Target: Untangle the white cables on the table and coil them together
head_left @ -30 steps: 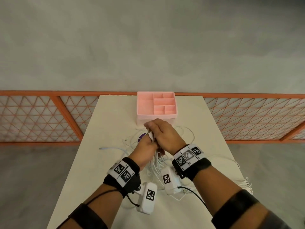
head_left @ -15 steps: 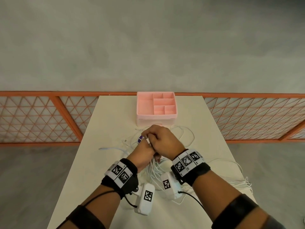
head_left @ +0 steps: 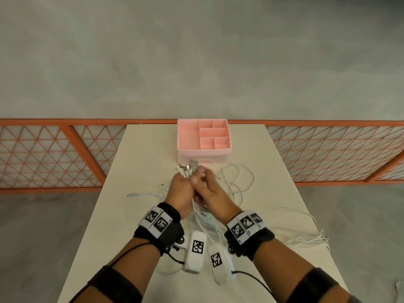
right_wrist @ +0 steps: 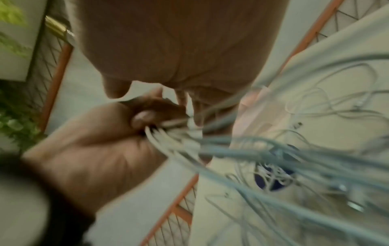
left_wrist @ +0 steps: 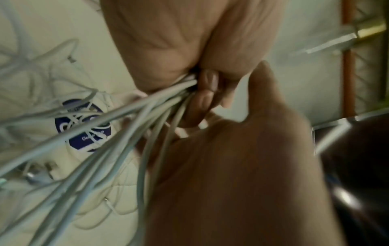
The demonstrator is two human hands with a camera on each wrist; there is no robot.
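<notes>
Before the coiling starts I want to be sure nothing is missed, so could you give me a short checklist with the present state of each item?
1. Left hand grips the bundle of white cables: ok.
2. Right hand holds the same bundle: cannot tell, its fingers are hidden.
3. Plug ends gathered above the left fist: ok.
4. All cables gathered: not ok, loose loops lie on the table.
5. Pink organizer clear of the hands: ok.

A round blue sticker on the tabletop is showing white lettering beginning "Cle", the rest lying hidden under cables, while small printed digits beside the wristband markers are remaining too small to read.
</notes>
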